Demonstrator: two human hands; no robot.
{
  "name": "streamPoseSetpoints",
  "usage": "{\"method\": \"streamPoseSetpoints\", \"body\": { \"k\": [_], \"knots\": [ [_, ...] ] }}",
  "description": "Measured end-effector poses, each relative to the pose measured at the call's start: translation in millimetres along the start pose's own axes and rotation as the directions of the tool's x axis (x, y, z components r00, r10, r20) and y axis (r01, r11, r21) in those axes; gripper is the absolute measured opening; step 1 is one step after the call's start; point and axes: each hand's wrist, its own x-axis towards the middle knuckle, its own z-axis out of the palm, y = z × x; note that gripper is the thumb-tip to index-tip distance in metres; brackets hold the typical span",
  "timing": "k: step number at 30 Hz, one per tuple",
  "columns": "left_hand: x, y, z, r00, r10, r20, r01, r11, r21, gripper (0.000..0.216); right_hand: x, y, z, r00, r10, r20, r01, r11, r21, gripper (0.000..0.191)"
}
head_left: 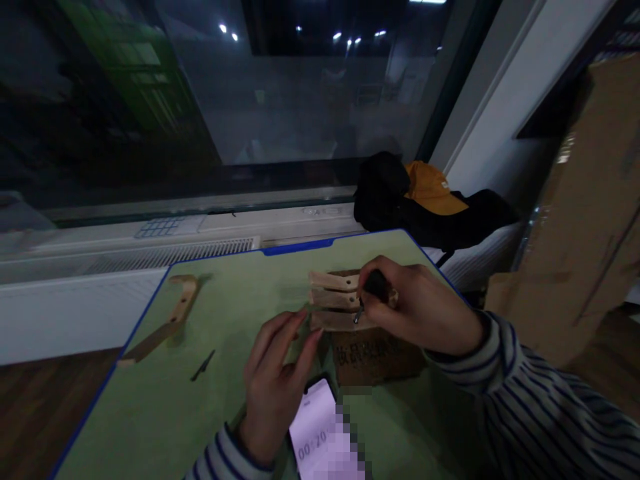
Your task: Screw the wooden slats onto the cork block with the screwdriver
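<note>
My right hand (415, 303) is closed round a dark-handled screwdriver (373, 290), whose tip rests on a stack of short wooden slats (333, 300) on a brown wooden block (377, 357). My left hand (277, 380) steadies the left end of the lowest slat with its fingertips, fingers held together. A lit phone (323, 430) lies just under the left wrist. Both sleeves are striped.
A green mat with a blue rim (150, 413) covers the table. A curved wooden piece (170, 317) lies at its left, a small dark tool (203, 365) nearer me. A black bag and orange cap (430, 193) sit on the sill behind. Cardboard boxes (590, 200) stand at the right.
</note>
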Motion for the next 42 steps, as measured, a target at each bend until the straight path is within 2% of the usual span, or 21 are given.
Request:
{"method": "streamPoseSetpoints", "body": {
  "k": [3,5,10,13,17,27,34,42],
  "knots": [
    [16,7,-5,0.99,0.125,0.063,-0.122,0.991,-0.049,0.02,0,0,-1,1.0,-0.002,0.006,0.001,1.0,0.013,0.013],
    [29,14,-6,0.973,0.16,0.165,-0.149,0.986,-0.078,0.014,0,1,-1,1.0,-0.002,0.01,0.002,1.0,0.021,0.013],
    [59,28,1,0.903,0.052,0.426,-0.017,0.996,-0.086,0.011,-1,1,-2,1.0,-0.015,0.017,0.015,1.0,0.028,0.013],
    [69,31,7,0.863,-0.016,0.505,0.072,0.993,-0.091,0.009,0,0,-2,1.0,-0.017,0.018,0.017,0.999,0.028,0.012],
    [73,28,15,0.855,-0.039,0.517,0.118,0.986,-0.121,0.01,0,0,-3,1.0,-0.01,0.012,0.01,1.0,0.026,0.009],
    [77,31,21,0.873,-0.011,0.488,0.104,0.981,-0.164,0.011,-1,-1,-3,0.999,-0.012,0.044,0.012,1.0,-0.008,0.012],
    [74,34,19,0.827,-0.089,0.556,0.207,0.966,-0.154,0.007,-1,-2,-3,1.0,0.002,0.022,-0.001,0.999,-0.042,0.015],
    [76,35,18,0.825,-0.096,0.557,0.198,0.972,-0.127,0.008,-2,-1,-2,0.999,-0.015,0.03,0.016,0.998,-0.057,0.023]
  ]
}}
